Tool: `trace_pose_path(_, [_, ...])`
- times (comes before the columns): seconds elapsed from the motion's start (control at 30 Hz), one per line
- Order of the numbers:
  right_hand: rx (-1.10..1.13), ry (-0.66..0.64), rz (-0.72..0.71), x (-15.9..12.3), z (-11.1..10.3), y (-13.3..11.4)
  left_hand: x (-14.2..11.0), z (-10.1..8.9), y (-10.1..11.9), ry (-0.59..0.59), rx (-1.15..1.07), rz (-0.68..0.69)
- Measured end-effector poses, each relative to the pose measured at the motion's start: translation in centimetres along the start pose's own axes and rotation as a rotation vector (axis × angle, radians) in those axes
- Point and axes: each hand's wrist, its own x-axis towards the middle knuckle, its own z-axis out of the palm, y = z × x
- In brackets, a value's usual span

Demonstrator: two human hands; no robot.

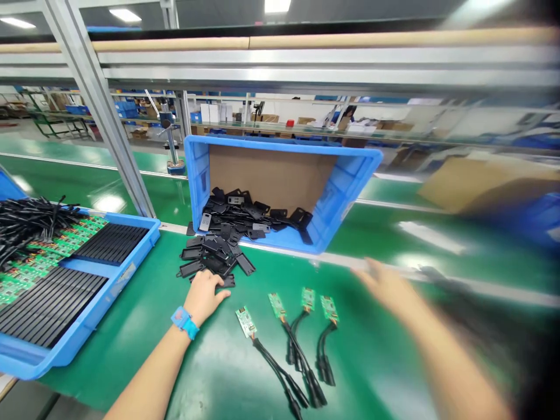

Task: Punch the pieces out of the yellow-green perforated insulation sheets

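My left hand, with a blue wristband, rests at the near edge of a loose pile of black plastic housing pieces. Its thumb is spread away from the fingers, whose tips touch the pieces and are partly hidden. Over the bench at right, my right hand is smeared by motion; nothing can be made out in it. Between the hands lie several green circuit boards with black cables, among them a left one and a right one. Their cable ends point toward me.
A blue bin lies tipped on its side behind the pile, with more black pieces inside. At left, a blue tray holds cabled boards and rows of black strips. A metal post rises behind it. Blurred cables lie at right.
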Motion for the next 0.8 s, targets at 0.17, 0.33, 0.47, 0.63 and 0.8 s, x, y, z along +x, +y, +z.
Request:
trace_pose_path(0.17, [-0.073,-0.162,-0.296,6.0,9.5,-10.0,0.5,1.0,0.3,-0.030,0.028,0.020])
trace_pose_path(0.33, [-0.179,-0.150,-0.345,11.1,16.0,-17.1,1.2,1.5,0.1,-0.036,-0.003,0.037])
trace_pose_path(0.47, [-0.276,-0.176,-0.363,14.8,17.8,-20.1,1.6,2.0,0.4,-0.005,-0.023,0.011])
trace_pose_path(0.63, [-0.345,-0.189,-0.343,16.9,18.6,-21.4,2.0,2.5,0.5,0.024,-0.059,-0.019])
trace_pose_path(0.8, [-0.349,-0.201,-0.395,16.2,18.1,-20.5,2.0,2.2,0.3,0.044,-0.148,0.024])
